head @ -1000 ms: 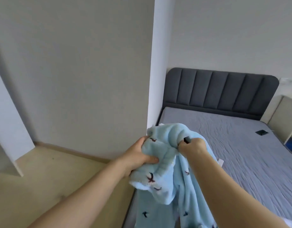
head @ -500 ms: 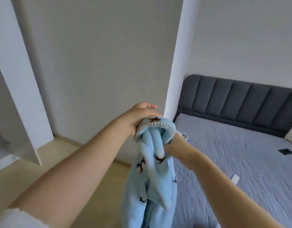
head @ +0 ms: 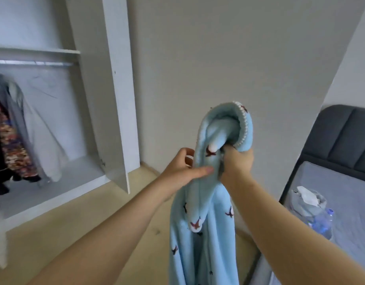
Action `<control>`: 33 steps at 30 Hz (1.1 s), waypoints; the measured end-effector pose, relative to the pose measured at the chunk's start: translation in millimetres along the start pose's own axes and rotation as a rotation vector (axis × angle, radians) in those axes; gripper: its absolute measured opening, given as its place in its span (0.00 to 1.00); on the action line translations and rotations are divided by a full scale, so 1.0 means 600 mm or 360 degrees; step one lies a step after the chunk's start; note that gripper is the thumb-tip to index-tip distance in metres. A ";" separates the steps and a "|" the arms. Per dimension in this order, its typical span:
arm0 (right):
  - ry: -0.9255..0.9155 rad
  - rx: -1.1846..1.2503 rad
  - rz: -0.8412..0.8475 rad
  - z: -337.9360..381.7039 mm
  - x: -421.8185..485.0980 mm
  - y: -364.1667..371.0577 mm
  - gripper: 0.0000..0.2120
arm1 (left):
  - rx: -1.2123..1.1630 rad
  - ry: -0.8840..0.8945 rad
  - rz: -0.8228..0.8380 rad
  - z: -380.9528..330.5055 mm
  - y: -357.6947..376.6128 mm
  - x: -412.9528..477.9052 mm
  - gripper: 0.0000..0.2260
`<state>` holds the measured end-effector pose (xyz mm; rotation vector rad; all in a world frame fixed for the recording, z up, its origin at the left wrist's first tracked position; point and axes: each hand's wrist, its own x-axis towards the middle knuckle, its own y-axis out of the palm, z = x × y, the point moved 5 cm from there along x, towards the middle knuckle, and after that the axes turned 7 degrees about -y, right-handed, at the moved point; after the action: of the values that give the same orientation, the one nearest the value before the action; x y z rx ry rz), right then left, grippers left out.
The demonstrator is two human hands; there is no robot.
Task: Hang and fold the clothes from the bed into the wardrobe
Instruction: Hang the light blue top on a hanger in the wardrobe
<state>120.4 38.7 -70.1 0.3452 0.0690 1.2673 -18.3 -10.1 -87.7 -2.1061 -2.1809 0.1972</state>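
Hanging clothes: a dark piece, a patterned one, a grey one and a white one, side by side at the far left inside the wardrobe.
Rail: metal bar beneath the upper shelf, carrying those clothes.
Wardrobe: white and open, with its bottom panel bare to the right of the clothes.
Wardrobe door: white, swung outward, standing between the compartment and the wall.
Left hand: mid-frame, fingers curled behind the blue fleece garment and thumb laid across its front, grasping it.
Blue fleece garment: light blue with small dark bird motifs and a white beaded edge at its looped top. It is held in the air above the wooden floor, between wardrobe and bed, and its length hangs below the frame.
Right hand: just beside the left hand, fingers clenched round a bunch of the garment under the loop.
Bed: right edge, with a grey cover and a dark padded headboard.
Grey bundle: crumpled fabric lying on the bed near its edge.
Plastic bottle: clear, lying just beside the bundle.
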 end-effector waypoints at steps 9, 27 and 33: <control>0.0111 0.0140 0.0141 -0.086 -0.037 0.265 0.11 | -0.0006 -0.0480 -0.0833 0.094 -0.352 0.024 0.04; 0.0107 -0.0395 0.1147 -0.319 0.002 0.710 0.22 | -0.1004 0.0005 -0.0852 0.066 -0.767 0.214 0.07; -0.0500 -0.1082 0.2047 -0.386 0.040 0.948 0.42 | -0.0811 -0.0049 -0.0904 0.063 -0.895 0.322 0.05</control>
<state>-452.3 256.6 -120.3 -0.0641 -0.9746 2.3547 -560.6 164.3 -39.5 -1.5492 -2.9708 -0.4147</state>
